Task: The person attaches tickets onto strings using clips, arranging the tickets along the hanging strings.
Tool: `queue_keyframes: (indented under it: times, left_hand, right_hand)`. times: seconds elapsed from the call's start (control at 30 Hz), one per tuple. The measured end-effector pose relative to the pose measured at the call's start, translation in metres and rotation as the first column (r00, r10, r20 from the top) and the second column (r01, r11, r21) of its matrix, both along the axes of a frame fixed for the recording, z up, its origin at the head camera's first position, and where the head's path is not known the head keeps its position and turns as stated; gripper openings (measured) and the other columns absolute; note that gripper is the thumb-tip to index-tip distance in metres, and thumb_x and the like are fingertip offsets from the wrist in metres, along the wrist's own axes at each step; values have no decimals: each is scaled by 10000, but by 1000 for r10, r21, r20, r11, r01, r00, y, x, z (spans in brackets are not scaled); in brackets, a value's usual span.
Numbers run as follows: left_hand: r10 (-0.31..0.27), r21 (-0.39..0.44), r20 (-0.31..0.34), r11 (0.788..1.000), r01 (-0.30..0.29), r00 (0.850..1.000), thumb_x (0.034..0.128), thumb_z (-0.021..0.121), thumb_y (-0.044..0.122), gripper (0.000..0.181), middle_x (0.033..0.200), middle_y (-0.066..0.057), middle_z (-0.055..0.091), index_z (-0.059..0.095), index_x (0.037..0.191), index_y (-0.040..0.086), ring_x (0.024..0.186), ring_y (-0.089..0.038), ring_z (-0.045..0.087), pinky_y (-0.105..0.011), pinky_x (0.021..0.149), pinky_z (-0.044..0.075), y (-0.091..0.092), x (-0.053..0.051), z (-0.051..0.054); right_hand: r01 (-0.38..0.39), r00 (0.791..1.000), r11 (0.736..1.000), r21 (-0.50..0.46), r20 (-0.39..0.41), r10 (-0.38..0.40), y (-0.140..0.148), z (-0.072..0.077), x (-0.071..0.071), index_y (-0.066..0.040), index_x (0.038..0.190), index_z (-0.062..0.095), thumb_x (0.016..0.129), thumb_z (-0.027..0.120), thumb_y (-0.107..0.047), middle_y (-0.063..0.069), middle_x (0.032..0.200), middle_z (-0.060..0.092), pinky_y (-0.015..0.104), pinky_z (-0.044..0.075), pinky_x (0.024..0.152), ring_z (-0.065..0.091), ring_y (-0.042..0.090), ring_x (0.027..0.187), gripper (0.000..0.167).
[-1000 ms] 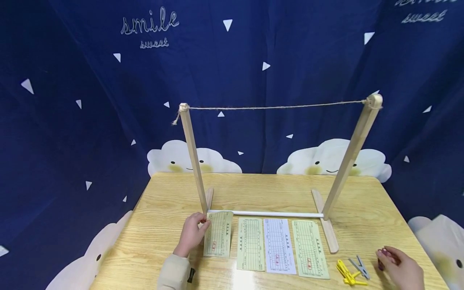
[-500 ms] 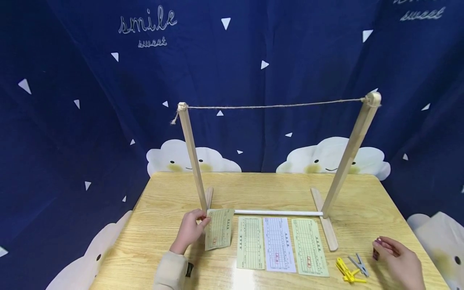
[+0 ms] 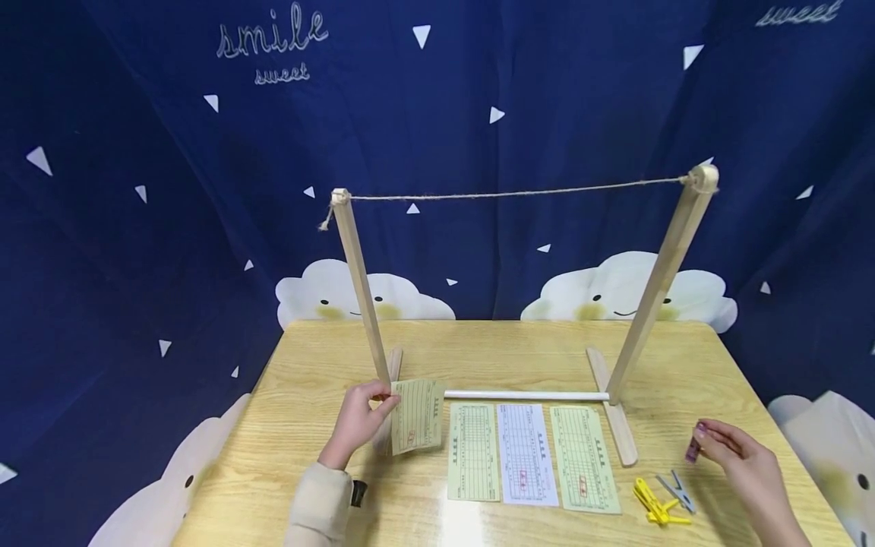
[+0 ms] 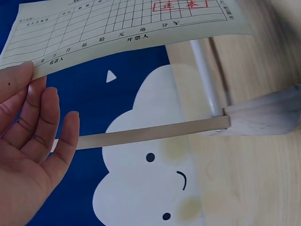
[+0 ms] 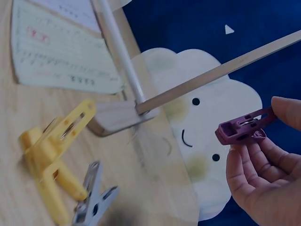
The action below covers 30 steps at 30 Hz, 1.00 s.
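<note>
My left hand (image 3: 362, 418) pinches a yellowish receipt slip (image 3: 418, 416) by its upper left corner, and the slip hangs tilted above the table by the left post. In the left wrist view, the receipt slip (image 4: 117, 35) spans the top, gripped between thumb and fingers. Over the table's right side, my right hand (image 3: 741, 460) holds a purple clothespin (image 3: 693, 443). The right wrist view shows that purple clothespin (image 5: 242, 128) pinched between thumb and fingers. Close to this hand lie yellow clothespins (image 3: 658, 503) and a grey-blue clothespin (image 3: 677, 492).
A wooden frame with a left post (image 3: 362, 292), a right post (image 3: 663, 281) and a string (image 3: 513, 194) across the top stands on the table (image 3: 492, 353). A white bar (image 3: 526, 395) joins its feet. Three slips lie in front: green (image 3: 473, 452), white (image 3: 528, 454), green (image 3: 585, 460).
My left hand has lifted the receipt slip off the table and slightly up. My right hand has risen with the purple clothespin and moved a little leftward.
</note>
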<state>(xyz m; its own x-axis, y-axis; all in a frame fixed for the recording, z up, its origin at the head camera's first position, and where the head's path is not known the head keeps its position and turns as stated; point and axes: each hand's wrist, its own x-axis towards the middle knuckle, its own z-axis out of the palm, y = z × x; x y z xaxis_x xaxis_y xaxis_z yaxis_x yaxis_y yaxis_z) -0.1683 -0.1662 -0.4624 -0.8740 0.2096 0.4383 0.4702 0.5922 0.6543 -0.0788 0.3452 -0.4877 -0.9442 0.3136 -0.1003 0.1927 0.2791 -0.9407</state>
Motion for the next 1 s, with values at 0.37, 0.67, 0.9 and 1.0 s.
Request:
queue_keyframes:
  times: [0.37, 0.67, 0.9, 1.0]
  left_hand:
    - [-12, 33, -81, 999, 15, 997, 753, 692, -27, 101, 687, 16, 603, 652, 708, 54, 665, -136, 559, -353, 599, 500, 4, -9, 15]
    - [-19, 85, -104, 996, 28, 994, 779, 682, 3, 70, 691, -7, 603, 649, 720, 24, 645, -131, 557, -215, 490, 456, 5, -14, 27]
    - [-29, 88, -125, 995, 40, 992, 799, 669, 23, 61, 688, -17, 595, 661, 738, 23, 665, -156, 564, -339, 568, 491, 5, -17, 37]
    - [-33, 90, -146, 995, 46, 989, 792, 675, 14, 59, 681, -25, 597, 661, 734, 17, 648, -149, 562, -338, 584, 497, 5, -19, 42]
  right_hand:
    - [-82, 967, 965, -249, -254, 16, -13, 18, -12, -254, 917, 641, 880, 589, -80, -123, 815, 656, 140, 478, 623, 614, 22, 703, 185]
    - [-127, 939, 964, -235, -341, 40, -20, 35, -20, -209, 965, 653, 879, 573, -29, -113, 857, 662, 116, 469, 646, 616, 15, 728, 214]
    - [-145, 908, 970, -197, -415, 52, -29, 49, -27, -182, 959, 651, 873, 563, 13, -111, 848, 658, 103, 463, 645, 609, 2, 731, 231]
    - [-133, 909, 980, -146, -413, 62, -32, 56, -30, -201, 960, 656, 868, 574, 6, -129, 852, 657, 91, 456, 652, 603, -13, 741, 240]
